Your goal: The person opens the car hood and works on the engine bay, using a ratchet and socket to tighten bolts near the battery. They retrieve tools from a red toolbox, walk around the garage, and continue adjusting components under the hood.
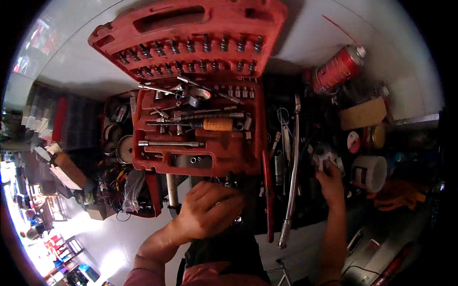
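Note:
An open red socket-set case [220, 168] lies in front of me, its lid raised at the back with rows of dark sockets. Loose in its tray are a screwdriver with an orange handle [218, 124], a silver extension bar [171, 143], and a roll of tape [199, 97]. My left hand [208, 209] is just before the case's front edge, fingers curled together; whatever they hold is hidden. At the right, my right hand [330, 178] has its fingertips closed on a pale, partly see-through thing [326, 155], too blurred to name.
Between case and right hand lie a long silver bar [294, 176] and a red-handled tool [268, 200]. A red spray can [339, 69], a white tub [369, 172] and orange gloves [398, 194] are at the right. Boxes and a plastic bag [134, 189] crowd the left.

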Available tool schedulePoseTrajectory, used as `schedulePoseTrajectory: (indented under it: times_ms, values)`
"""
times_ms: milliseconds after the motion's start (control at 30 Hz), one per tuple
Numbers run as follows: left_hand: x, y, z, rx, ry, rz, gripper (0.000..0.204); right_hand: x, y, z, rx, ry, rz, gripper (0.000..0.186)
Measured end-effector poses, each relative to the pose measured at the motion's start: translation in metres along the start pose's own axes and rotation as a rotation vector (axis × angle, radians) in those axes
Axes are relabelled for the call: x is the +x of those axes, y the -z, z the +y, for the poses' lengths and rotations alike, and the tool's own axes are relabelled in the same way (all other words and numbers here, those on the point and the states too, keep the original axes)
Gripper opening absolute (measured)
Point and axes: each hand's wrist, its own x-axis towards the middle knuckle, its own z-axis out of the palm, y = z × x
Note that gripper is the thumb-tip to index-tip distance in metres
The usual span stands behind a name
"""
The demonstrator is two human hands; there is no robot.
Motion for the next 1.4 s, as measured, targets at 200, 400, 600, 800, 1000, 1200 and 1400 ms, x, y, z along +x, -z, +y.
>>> schedulePoseTrajectory:
  times_ms: [200,400,600,800,1000,1200,1400]
  values:
    - [0.007,0.01,0.011,-0.271,0.131,0.08,0.046,-0.056,0.006,-0.108,0.083,0.266,-0.127,0.031]
    - [0.024,0.016,0.011,-0.386,0.127,-0.045,0.053,-0.064,-0.019,-0.199,0.114,0.402,-0.454,0.027]
    - [0.03,0.031,-0.011,-0.362,0.002,-0.019,0.046,-0.07,-0.039,-0.205,0.96,-0.307,-0.662,0.044]
    - [0.029,0.043,-0.028,-0.141,-0.044,0.021,0.049,-0.06,-0.065,-0.186,1.372,-0.07,-0.671,0.043]
    - [0.047,0.078,-0.089,0.287,0.087,0.091,0.046,-0.02,-0.041,-0.202,1.456,0.021,-0.747,0.033]
    - [0.033,0.06,-0.028,-0.201,0.115,-0.069,0.051,-0.035,-0.065,-0.214,1.517,0.083,-0.689,0.048]
    - [-0.01,0.033,0.004,-0.504,0.281,-0.111,0.043,-0.039,-0.067,-0.215,1.529,0.213,-0.745,0.048]
